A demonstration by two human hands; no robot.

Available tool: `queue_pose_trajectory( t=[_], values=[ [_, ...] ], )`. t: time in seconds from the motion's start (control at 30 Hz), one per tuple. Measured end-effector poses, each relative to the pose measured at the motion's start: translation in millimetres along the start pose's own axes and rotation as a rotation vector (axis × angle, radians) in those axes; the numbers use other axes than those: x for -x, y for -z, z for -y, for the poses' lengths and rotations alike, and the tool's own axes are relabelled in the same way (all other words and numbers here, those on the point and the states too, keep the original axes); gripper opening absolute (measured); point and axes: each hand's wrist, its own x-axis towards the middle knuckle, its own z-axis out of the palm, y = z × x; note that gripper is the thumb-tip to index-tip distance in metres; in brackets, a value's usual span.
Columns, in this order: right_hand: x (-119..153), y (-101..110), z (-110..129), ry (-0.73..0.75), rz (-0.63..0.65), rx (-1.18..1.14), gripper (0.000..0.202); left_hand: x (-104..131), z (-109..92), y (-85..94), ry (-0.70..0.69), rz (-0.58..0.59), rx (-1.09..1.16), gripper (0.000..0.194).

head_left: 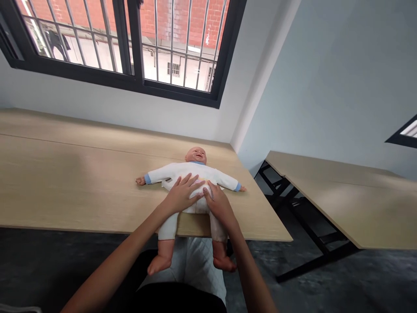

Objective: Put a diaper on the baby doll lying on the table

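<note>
A baby doll (195, 168) in a white outfit with blue collar and cuffs lies face up on the wooden table (81, 182), arms spread wide. Its bare feet hang past the table's front edge. My left hand (185, 191) rests on the doll's belly with its fingers spread. Beside it, my right hand (217, 201) lies on the other side of the belly, thumb apart from the fingers. Both hands touch the white cloth, and neither is wrapped round anything. A piece of white cloth sticks out beside the doll's waist.
Behind the table is a wall with a dark-framed barred window (140, 82). A second wooden table (352, 195) with black metal legs stands to the right, across a gap. My lap is below the front edge, under the doll's legs.
</note>
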Motion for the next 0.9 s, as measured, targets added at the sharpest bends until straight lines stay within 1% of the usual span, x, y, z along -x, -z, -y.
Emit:
queue_pose_trajectory(
  t=[0.1, 0.23, 0.27, 0.33, 0.4, 0.43, 0.47, 0.53, 0.6, 0.67, 0.73, 0.8, 0.87, 0.9],
  values=[
    [-2, -8, -10, 0.031, 0.08, -0.14, 0.062, -4, 9, -2.2, 0.015, 0.046, 0.034, 0.053],
    [0, -10, -15, -0.011, 0.127, -0.324, 0.063, -3, 12, -0.7, 0.014, 0.045, 0.031, 0.054],
    [-1, -9, -15, -0.027, 0.135, -0.398, 0.062, -2, 11, -0.8, 0.013, 0.039, 0.023, 0.055],
    [-4, -6, -14, -0.078, 0.14, -0.617, 0.063, -1, 9, -1.4, 0.004, 0.028, 0.005, 0.055],
    [-11, -3, -14, -0.174, 0.093, -0.879, 0.068, 0, 7, -1.7, -0.004, 0.02, -0.018, 0.055],
    [-15, -1, -14, -0.229, 0.048, -0.991, 0.071, 0, 6, -1.5, -0.007, 0.017, -0.033, 0.055],
    [-20, 0, -14, -0.279, -0.008, -1.075, 0.072, 0, 5, -1.2, -0.009, 0.012, -0.05, 0.055],
    [-30, 1, -14, -0.344, -0.12, -1.154, 0.068, 0, 2, 0.0, -0.02, -0.007, -0.087, 0.055],
    [-37, -1, -14, -0.377, -0.188, -1.153, 0.063, -1, -1, 1.8, -0.034, -0.029, -0.127, 0.056],
    [-42, -7, -16, -0.403, -0.242, -1.068, 0.06, -3, -5, 3.9, -0.044, -0.041, -0.164, 0.059],
    [-43, -14, -19, -0.407, -0.29, -0.918, 0.057, -7, -9, 5.7, -0.074, -0.027, -0.182, 0.062],
    [-43, -19, -24, -0.369, -0.312, -0.751, 0.057, -13, -11, 6.3, -0.132, 0.014, -0.167, 0.062],
    [-41, -17, -31, -0.302, -0.336, -0.576, 0.057, -21, -11, 5.0, -0.191, 0.064, -0.123, 0.057],
    [-39, -13, -36, -0.277, -0.37, -0.484, 0.056, -24, -10, 3.6, -0.206, 0.085, -0.097, 0.053]
  ],
)
